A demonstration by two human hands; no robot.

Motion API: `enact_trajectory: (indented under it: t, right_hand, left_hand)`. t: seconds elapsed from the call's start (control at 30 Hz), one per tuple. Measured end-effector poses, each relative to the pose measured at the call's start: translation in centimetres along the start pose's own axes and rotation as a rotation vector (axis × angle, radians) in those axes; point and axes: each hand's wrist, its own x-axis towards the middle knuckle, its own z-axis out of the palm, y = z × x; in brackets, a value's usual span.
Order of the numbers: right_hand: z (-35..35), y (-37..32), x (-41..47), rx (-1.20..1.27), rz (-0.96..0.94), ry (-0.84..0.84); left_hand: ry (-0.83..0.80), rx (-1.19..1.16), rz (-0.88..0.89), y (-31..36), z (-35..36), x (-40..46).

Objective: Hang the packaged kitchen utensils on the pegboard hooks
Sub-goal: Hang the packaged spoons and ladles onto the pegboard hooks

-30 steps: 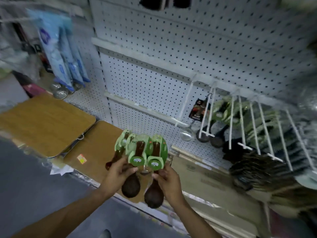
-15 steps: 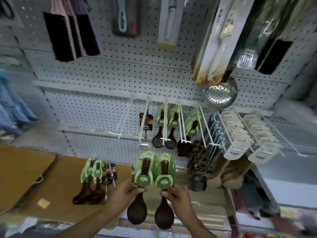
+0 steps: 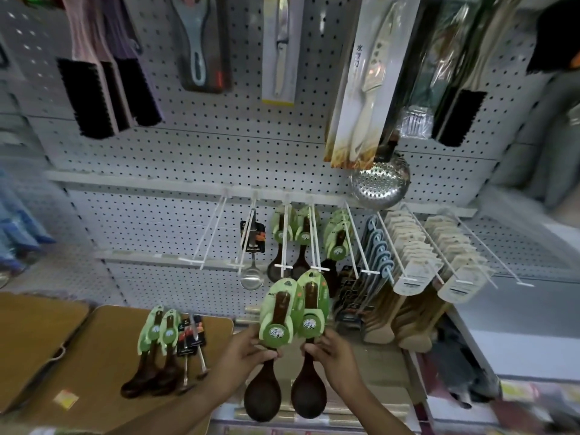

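Observation:
My left hand [image 3: 248, 353] grips a dark wooden spoon on a green card [image 3: 277, 312] by its neck. My right hand [image 3: 329, 348] grips a second spoon on a green card [image 3: 312, 304] beside it. Both cards point up, their tops just below the tips of the white pegboard hooks [image 3: 284, 243]. Matching green-carded spoons [image 3: 303, 229] hang on those hooks. Two more carded spoons [image 3: 161, 335] and small black-carded utensils [image 3: 191, 334] lie on a wooden board [image 3: 94, 356] at lower left.
An empty white hook [image 3: 210, 233] juts out left of a hanging steel ladle [image 3: 251, 262]. To the right hang blue utensils [image 3: 378, 249] and beige-carded wooden spatulas [image 3: 411, 255]. Brushes [image 3: 106, 98], knives and a steel skimmer [image 3: 379, 183] hang above.
The view swung up and right from the boards to face the hooks. Both hands raised the two carded spoons toward the hook tips; two other spoons now lie on the board.

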Motion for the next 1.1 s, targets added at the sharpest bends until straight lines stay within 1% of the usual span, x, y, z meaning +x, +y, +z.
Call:
enact_trajectory:
  t: [0.17, 0.37, 0.63, 0.8, 0.97, 1.1]
  right_hand:
    - [0.1, 0.4, 0.7, 0.035, -0.022, -0.009]
    - [0.0, 1.0, 1.0, 0.02, -0.036, 0.011]
    - [0.7, 0.1, 2.4, 0.015, -0.042, 0.029]
    - [0.8, -0.5, 4.8, -0.071, -0.04, 0.035]
    - [0.7, -1.8, 8.2, 0.001, -0.002, 0.044]
    - [0.5, -2.5, 11.0, -0.032, 0.018, 0.059]
  left_hand:
    - [0.023, -0.024, -0.006, -0.1, -0.3, -0.4]
    - [0.015, -0.013, -0.001, 0.0, -0.7, -0.8]
    - [0.021, -0.015, -0.005, 0.1, -0.8, -0.6]
    - [0.028, -0.007, 0.004, 0.0, -0.9, -0.3]
    - [0.036, -0.03, -0.012, -0.3, -1.1, 0.0]
    - [0.043, -0.033, -0.016, -0.3, -1.1, 0.2]
